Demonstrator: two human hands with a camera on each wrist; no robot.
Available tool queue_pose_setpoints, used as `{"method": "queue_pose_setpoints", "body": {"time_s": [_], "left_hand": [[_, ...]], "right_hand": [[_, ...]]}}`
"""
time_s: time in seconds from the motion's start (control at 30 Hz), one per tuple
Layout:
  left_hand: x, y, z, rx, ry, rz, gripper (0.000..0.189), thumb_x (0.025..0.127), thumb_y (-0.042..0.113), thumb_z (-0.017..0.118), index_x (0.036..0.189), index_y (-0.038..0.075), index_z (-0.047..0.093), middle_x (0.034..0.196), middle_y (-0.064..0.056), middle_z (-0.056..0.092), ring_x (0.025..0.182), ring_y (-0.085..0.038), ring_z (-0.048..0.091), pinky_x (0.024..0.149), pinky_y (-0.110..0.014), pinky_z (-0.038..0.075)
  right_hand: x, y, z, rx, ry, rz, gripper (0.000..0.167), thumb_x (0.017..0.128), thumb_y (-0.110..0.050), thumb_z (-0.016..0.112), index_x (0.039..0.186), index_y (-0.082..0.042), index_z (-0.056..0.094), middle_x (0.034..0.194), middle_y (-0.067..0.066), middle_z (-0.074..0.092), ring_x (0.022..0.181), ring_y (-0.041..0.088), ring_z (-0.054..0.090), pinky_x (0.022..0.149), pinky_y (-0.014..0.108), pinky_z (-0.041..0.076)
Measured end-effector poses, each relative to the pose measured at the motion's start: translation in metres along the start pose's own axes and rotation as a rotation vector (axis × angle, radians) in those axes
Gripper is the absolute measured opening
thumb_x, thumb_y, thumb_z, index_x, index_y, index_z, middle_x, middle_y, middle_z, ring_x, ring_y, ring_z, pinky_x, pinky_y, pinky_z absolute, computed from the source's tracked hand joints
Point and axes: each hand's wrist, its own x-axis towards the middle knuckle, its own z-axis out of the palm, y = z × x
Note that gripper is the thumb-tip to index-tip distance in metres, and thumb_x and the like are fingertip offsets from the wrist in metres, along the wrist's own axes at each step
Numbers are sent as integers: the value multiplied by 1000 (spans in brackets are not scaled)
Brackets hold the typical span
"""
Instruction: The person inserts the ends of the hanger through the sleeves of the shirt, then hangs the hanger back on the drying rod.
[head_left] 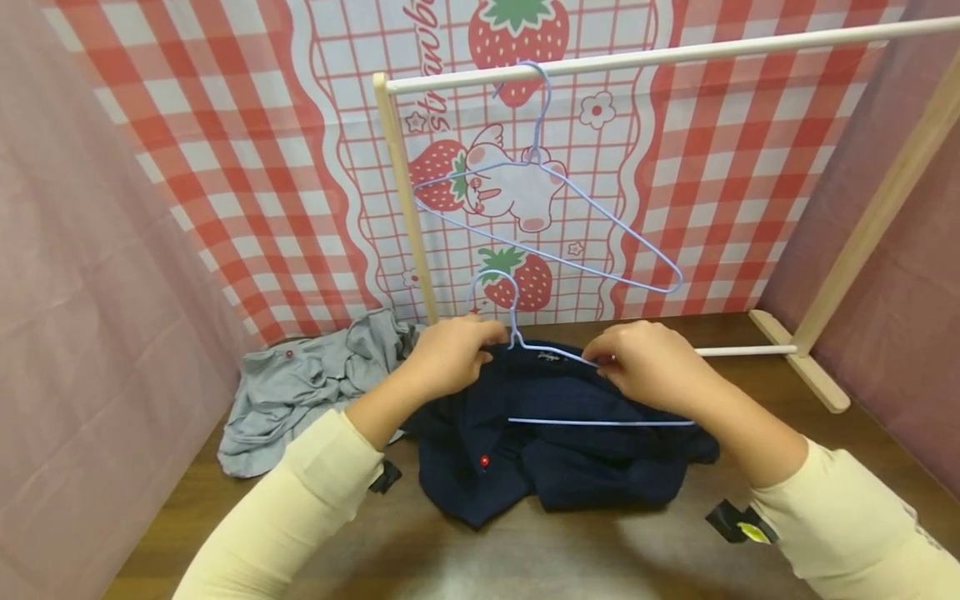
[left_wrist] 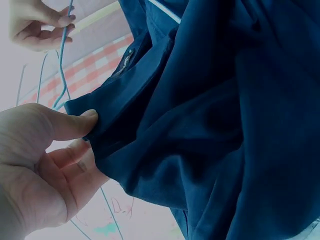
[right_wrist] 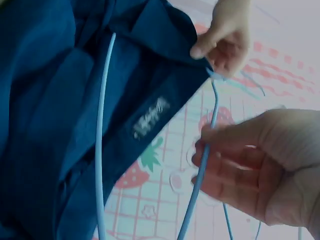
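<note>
A navy garment (head_left: 607, 475) lies bunched on the table in the head view. My left hand (head_left: 448, 354) pinches its edge between thumb and fingers, close to the hook's base, also plain in the left wrist view. A light purple wire hanger (head_left: 600, 422) is partly inside the garment on the left, and the cloth hides that end. Its right shoulder wire is pinched by my right hand (head_left: 647, 362). In the right wrist view, the hanger wire (right_wrist: 199, 175) runs between thumb and fingers, apart from the collar edge with its printed label (right_wrist: 151, 118).
A second wire hanger (head_left: 607, 215) hangs from the white rail (head_left: 675, 53) of a wooden-ended rack. To the left lies a crumpled grey garment (head_left: 300, 400). Behind stands a red-checked strawberry cloth (head_left: 720, 192); pink fabric (head_left: 90, 292) borders the wooden table (head_left: 360, 550).
</note>
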Motion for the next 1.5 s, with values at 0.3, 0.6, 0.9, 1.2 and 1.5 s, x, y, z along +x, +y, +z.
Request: {"method": "queue_pose_setpoints", "body": {"time_s": [0.3,0.6,0.9,1.2,1.5], "left_hand": [[-6,-2,0,-42,69,39,26,88,6,70,112,17,69,109,-1,70,97,-23,67,76,-40,55],[-13,-6,-1,-68,86,44,27,89,6,69,114,16,69,110,-2,69,99,-23,66,78,-42,54],[-17,-9,-2,-99,117,54,26,89,6,70,113,14,69,110,-3,70,100,-22,66,79,-42,54],[-19,-10,-3,-116,133,37,23,89,6,70,111,13,69,109,-3,69,98,-21,66,79,-42,54],[-20,-13,-5,-125,165,23,23,88,6,71,111,13,69,108,-4,69,97,-21,67,80,-41,54]], "right_hand": [[-12,28,-17,269,-45,132,10,88,-9,72,98,-10,74,83,-4,69,70,13,59,65,34,52],[-30,67,-17,392,-133,265,17,89,-11,71,105,-4,70,78,1,64,60,14,59,56,28,52],[-47,91,4,369,-85,282,18,85,-5,73,101,0,70,86,2,68,69,15,62,58,27,50],[-57,95,32,435,-115,191,36,80,-13,80,106,6,65,93,7,70,81,14,65,69,26,53],[-63,89,46,502,6,179,32,71,6,81,99,10,66,86,7,68,77,8,60,66,26,52]]}}
